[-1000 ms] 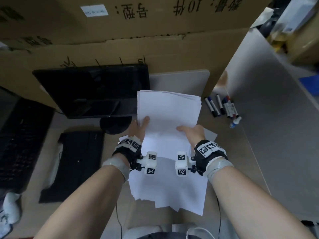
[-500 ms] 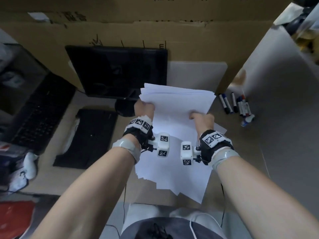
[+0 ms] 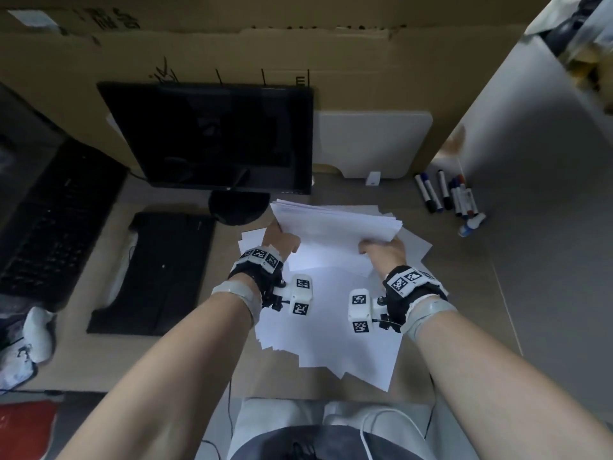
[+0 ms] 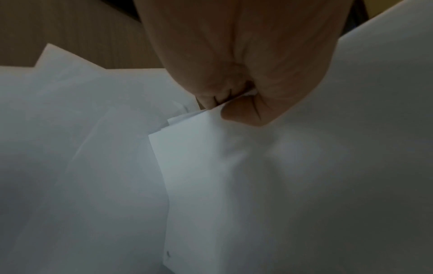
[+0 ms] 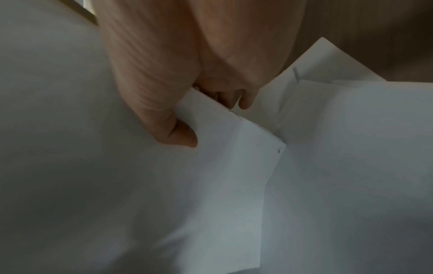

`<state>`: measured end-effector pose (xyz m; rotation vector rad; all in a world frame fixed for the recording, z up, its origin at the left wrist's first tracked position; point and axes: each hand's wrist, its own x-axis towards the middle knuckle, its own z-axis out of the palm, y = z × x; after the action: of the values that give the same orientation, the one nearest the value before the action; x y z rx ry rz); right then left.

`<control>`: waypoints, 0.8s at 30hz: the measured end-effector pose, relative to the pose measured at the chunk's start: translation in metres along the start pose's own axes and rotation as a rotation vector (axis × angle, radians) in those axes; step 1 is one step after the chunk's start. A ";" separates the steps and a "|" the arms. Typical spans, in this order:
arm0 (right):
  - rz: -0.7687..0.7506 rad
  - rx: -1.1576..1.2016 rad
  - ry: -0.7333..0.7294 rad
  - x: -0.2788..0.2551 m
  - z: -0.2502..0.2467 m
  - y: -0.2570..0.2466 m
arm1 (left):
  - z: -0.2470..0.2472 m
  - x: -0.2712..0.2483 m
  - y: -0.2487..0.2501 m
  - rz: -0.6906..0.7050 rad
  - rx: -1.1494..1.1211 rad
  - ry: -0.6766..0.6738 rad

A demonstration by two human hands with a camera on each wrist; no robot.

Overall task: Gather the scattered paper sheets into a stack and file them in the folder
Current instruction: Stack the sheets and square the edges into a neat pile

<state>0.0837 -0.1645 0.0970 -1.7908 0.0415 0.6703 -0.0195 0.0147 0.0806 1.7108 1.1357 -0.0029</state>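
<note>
Item: bundle of white paper sheets (image 3: 335,227), loosely squared, edges fanned at the far side. Held above the tabletop (image 3: 464,277) between both hands, in front of the monitor base.

Left hand (image 3: 280,242): grips the bundle's left edge. In the left wrist view the thumb (image 4: 246,113) lies on the top sheet and the curled fingers (image 4: 211,92) sit under it, pinching the near left corner of the bundle.

Right hand (image 3: 383,250): grips the bundle's right edge. In the right wrist view the thumb (image 5: 173,133) presses on top and the fingers (image 5: 243,100) curl beneath the near right corner.

Item: loose white paper sheets (image 3: 331,327), overlapping at differing angles, lying flat on the tabletop beneath the hands and reaching toward the near edge.

Item: black flat monitor (image 3: 212,137), screen dark, upright on a round black base (image 3: 237,209), left of and beyond the bundle.

Item: black keyboard (image 3: 156,273), flat on the tabletop, left of the loose sheets. A second black keyboard (image 3: 53,220) lies farther left.

Item: group of marker pens (image 3: 447,197), white barrels with dark, blue and red caps, at the far right of the tabletop beside a grey partition panel (image 3: 537,194).

Item: white flat board (image 3: 371,144), propped behind the tabletop against brown cardboard (image 3: 232,51).
</note>
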 end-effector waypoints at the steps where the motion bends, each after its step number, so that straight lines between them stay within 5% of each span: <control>1: 0.003 0.001 0.002 0.002 0.000 -0.001 | -0.001 0.003 0.001 0.002 -0.042 0.005; 8: 0.111 -0.022 0.071 0.018 -0.001 -0.008 | -0.007 0.030 0.013 -0.103 0.137 -0.173; 15: 0.157 0.039 0.144 0.041 0.017 -0.004 | 0.002 0.059 0.014 -0.031 -0.145 -0.259; 24: 0.109 0.014 0.070 0.038 0.008 -0.005 | 0.018 0.070 0.007 -0.088 -0.180 -0.186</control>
<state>0.1140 -0.1446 0.0823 -1.8080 0.1916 0.6823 0.0325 0.0484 0.0425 1.4685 1.0394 -0.1089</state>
